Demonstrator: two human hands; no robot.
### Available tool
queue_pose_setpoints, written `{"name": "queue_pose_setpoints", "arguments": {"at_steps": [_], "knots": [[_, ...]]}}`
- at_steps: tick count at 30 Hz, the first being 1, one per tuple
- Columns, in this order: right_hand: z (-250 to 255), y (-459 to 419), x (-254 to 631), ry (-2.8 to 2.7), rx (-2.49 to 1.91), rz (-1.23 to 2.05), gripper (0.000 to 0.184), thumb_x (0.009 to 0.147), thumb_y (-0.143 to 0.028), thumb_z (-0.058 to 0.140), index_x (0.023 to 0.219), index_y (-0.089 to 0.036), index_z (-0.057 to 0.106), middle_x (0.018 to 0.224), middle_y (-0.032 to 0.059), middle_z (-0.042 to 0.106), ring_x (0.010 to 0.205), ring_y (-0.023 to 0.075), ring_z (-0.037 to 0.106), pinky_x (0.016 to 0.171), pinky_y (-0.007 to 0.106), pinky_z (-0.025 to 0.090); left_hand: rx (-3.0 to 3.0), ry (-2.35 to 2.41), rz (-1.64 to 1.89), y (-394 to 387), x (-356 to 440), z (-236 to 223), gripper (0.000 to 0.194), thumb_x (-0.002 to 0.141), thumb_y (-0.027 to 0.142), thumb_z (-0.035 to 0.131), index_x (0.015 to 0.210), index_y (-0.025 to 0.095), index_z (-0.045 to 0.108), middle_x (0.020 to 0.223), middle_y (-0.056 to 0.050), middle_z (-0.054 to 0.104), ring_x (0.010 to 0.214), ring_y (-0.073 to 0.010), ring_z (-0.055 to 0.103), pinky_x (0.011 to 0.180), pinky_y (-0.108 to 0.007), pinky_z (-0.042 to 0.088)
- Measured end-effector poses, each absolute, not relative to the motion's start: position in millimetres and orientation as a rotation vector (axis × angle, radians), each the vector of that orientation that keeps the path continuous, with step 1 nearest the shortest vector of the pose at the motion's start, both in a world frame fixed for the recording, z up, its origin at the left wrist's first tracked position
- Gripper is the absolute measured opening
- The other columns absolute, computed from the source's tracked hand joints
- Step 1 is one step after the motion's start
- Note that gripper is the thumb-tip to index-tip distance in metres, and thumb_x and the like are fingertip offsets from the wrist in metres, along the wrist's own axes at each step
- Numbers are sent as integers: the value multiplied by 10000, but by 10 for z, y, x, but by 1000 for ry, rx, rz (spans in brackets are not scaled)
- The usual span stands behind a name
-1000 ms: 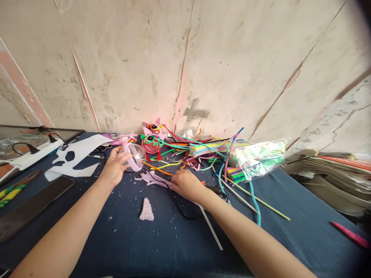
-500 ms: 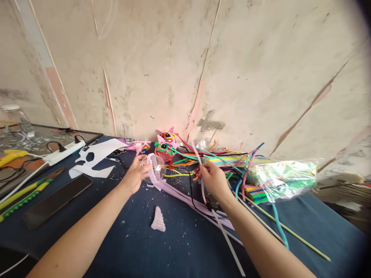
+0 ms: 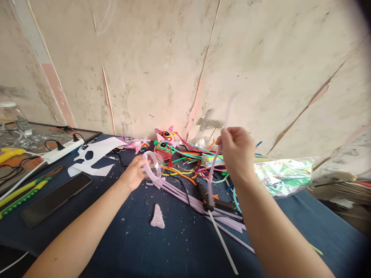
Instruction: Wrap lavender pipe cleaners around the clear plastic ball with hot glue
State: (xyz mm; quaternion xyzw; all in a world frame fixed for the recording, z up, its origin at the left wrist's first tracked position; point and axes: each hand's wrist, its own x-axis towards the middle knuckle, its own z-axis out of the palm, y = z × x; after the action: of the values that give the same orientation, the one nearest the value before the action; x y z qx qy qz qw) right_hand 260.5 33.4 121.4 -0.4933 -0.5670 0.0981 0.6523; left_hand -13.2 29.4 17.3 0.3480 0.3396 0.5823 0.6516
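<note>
My left hand is closed around a clear plastic ball, with lilac pipe cleaners looped over its near side and trailing right across the cloth. My right hand is raised and pinches a single lilac pipe cleaner, whose upper end is blurred against the wall. Below that hand lies a black glue gun with a white glue stick sticking out toward me. A lilac triangle of pipe cleaner lies on the cloth between my forearms.
Colourful fish-like ornaments stand near the wall. A shiny bag and loose pipe cleaners lie to the right. On the left are cut white paper, a phone, yellow-green pliers and a power strip.
My right hand has moved up and to the right, lifting the lilac pipe cleaner with it and uncovering more of the glue gun. My left hand and the ball have barely moved.
</note>
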Motion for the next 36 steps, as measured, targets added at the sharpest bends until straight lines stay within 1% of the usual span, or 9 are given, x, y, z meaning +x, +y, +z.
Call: {"name": "queue_pose_setpoints", "arguments": {"at_steps": [4,7,12,18,20,24,29,32,36], "knots": [[1165,299,2577,-1228,-917,576,262,794,-432,630,772,-214,488,529,-63,577,329,66,419,338,186,293,639,698,1300,306,-159,198,369,678,323,741,991,200,590,917,-51,693,801,-204,677,734,-373,556],[969,323,2529,-1245,-924,730,299,763,-449,669,762,-210,489,525,-67,593,331,73,465,342,188,342,614,610,1300,288,-156,227,344,689,333,724,981,197,606,920,-58,701,831,-215,679,768,-380,553],[736,398,2528,-1071,-850,766,316,762,-464,669,726,-204,493,595,-34,644,407,98,554,403,219,423,657,586,1294,278,-165,218,349,691,399,713,965,205,618,926,-59,695,843,-224,670,823,-430,534],[657,452,2514,-964,-731,849,373,685,-493,740,726,-207,504,612,-32,665,432,110,578,407,227,439,963,363,1062,146,-141,216,603,618,471,745,1128,187,598,1266,-163,575,1118,-357,572,821,-489,525],[631,456,2496,-944,-681,924,382,673,-493,754,723,-210,502,598,-42,658,433,106,579,418,225,455,1042,266,909,76,-106,201,712,560,462,787,1179,177,578,1292,-187,551,1133,-394,557,825,-516,515],[559,460,2480,-915,-588,1037,368,665,-464,778,724,-210,519,608,-43,670,455,95,583,441,210,472,1102,210,721,3,-21,143,709,554,358,823,1188,177,559,1213,-172,600,1128,-363,572,872,-493,486],[356,380,2306,-1008,-641,1316,398,608,-458,818,851,-193,649,745,-1,717,514,97,583,465,222,483,1095,260,781,0,48,146,679,584,334,830,1188,180,561,1241,-164,583,1154,-339,556,874,-452,496],[200,290,2114,-1147,-735,1493,331,644,-454,797,747,-159,689,676,-4,684,532,93,572,512,224,479,1079,292,842,9,45,165,675,582,333,834,1184,197,563,1241,-145,582,1142,-324,564,874,-435,499],[122,235,1993,-1184,-759,1477,305,671,-451,776,649,-163,676,584,-29,630,512,79,534,522,207,448,1085,304,864,24,13,165,668,582,329,833,1186,214,569,1251,-133,575,1149,-317,558,877,-425,500]]}}
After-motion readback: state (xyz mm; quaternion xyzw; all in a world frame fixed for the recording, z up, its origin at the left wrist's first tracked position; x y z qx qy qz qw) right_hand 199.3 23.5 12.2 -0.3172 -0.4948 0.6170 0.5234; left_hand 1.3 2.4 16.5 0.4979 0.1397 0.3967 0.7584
